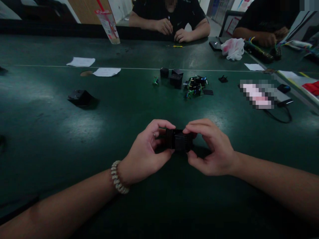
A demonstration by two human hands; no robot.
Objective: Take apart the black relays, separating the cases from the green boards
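Observation:
A small black plastic housing [183, 141] is held between both hands just above or on the dark green table [139, 103]. My left hand [148, 154], with a ring and a beaded bracelet on the wrist, grips its left end between thumb and fingers. From the right, my right hand [214, 147] pinches the other end, thumb below and fingertips on top. Beyond the hands lies a pile of green circuit boards [195, 87], with black boxes [176, 79] beside it. The face of the housing is too dark for detail.
A black box [81, 98] sits at left. Papers [106, 72], a plastic cup [109, 28] and a crumpled plastic bag [233, 48] lie farther back. At right is a blurred phone-like item [258, 95] near a cable. Two people sit across the table.

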